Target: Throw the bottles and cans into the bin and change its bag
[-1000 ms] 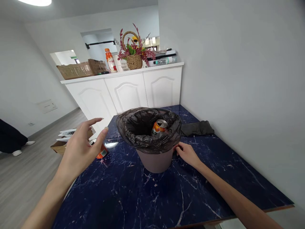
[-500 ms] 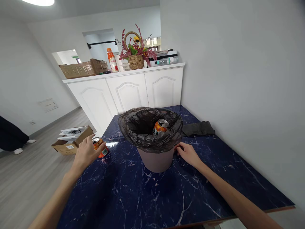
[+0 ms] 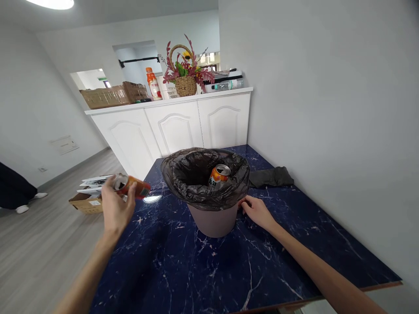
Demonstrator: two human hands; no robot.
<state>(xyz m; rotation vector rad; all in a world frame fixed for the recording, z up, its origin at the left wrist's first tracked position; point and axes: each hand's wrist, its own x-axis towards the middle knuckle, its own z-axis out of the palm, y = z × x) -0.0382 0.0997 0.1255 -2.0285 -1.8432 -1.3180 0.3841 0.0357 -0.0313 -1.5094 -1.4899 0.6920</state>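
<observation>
My left hand (image 3: 115, 203) grips an orange drink can (image 3: 136, 187), tipped on its side in the air above the table's left part. The can's opened top faces left and is slightly blurred. A pinkish-grey trash bin (image 3: 212, 222) stands upright mid-table, lined with a black trash bag (image 3: 209, 198) folded over its rim. Another orange can (image 3: 219, 174) rests upright, slightly tilted, at the bag's mouth on the right side. My right hand (image 3: 257, 211) is closed beside the bin's right wall, at the bag's lower edge; its fingertips are partly hidden.
The dark blue marbled table (image 3: 196, 274) meets a wall at the right. A folded dark cloth (image 3: 271, 176) lies behind the bin. White cabinets (image 3: 176, 126) stand beyond, bearing a flower basket (image 3: 186, 86) and bottles. Left, a cardboard box (image 3: 87, 204) is near a person's legs (image 3: 15, 185).
My left hand has closed around the can at the left, lifted it off the table and tipped it sideways. My right hand and the bin have stayed in place.
</observation>
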